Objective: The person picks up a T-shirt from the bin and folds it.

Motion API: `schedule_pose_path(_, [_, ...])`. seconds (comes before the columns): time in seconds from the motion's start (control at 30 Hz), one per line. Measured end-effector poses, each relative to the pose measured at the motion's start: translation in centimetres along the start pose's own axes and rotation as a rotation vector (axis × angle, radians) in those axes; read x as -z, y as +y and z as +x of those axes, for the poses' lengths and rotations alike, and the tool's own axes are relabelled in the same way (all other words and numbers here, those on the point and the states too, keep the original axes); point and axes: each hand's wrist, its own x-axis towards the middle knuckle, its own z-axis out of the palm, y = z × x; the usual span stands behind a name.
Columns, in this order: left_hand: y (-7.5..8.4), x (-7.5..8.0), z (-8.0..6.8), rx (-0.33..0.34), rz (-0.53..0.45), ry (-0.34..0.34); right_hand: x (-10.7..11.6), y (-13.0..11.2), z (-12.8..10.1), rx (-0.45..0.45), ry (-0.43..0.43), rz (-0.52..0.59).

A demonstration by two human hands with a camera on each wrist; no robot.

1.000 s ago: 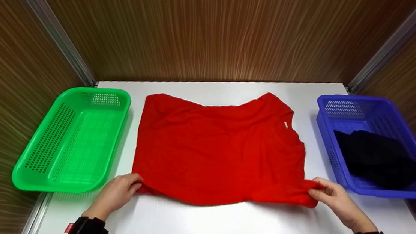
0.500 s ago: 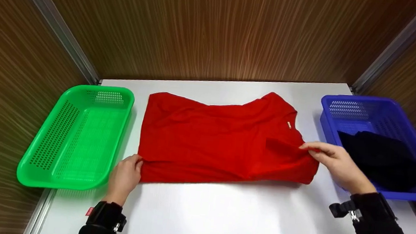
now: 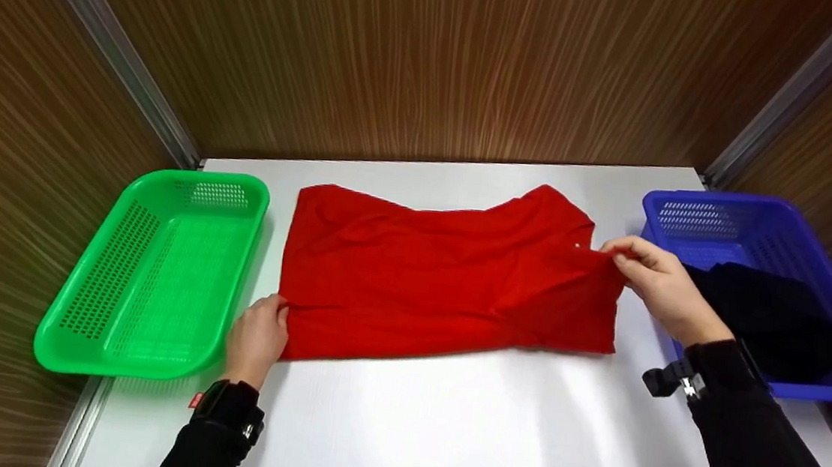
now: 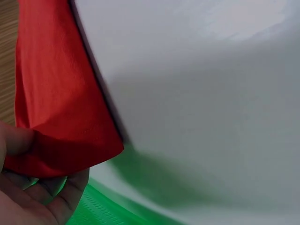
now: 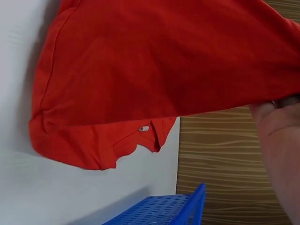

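A red T-shirt (image 3: 412,278) lies sideways on the white table, its neckline and small white label toward the right. My left hand (image 3: 258,332) pinches the near left corner at the hem; in the left wrist view the thumb lies over the cloth (image 4: 65,108) and the fingers under it. At the collar end my right hand (image 3: 653,280) pinches the sleeve edge and holds it raised, folded over the shirt. From the right wrist view, the lifted cloth (image 5: 164,61) hangs as a panel above the neckline, with the fingertips mostly hidden at the frame's edge.
To the left stands a green plastic basket (image 3: 239,278) with nothing in it. A blue basket (image 3: 652,284) on the right holds a black cloth (image 3: 777,318). Wood-grain panels (image 3: 431,62) wall the table (image 3: 414,429) at the back and sides.
Both hands have moved away from the near edge with the T-shirt's near side, the right hand farther and higher. The near side is now folded up over the shirt, which looks narrower.
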Motion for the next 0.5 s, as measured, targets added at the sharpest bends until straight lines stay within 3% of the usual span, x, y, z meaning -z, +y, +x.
schedule_pose_path(0.13, [-0.3, -0.1, 0.2, 0.014, 0.007, -0.003, -0.4, -0.5, 1.6, -0.015, -0.013, 0.057])
schedule_pose_path(0.37, [-0.7, -0.8, 0.9, 0.034, 0.021, 0.027, -0.8, -1.2, 4.8, -0.025, -0.037, 0.259])
schedule_pose_path(0.43, [-0.7, -1.2, 1.3, 0.027, 0.032, 0.057, -1.0, -1.2, 5.7, -0.033, 0.036, 0.168])
schedule_pose_path(0.5, [-0.7, -1.7, 1.6, 0.024, 0.053, 0.089, -1.3, -1.0, 6.4, -0.054, 0.156, -0.065])
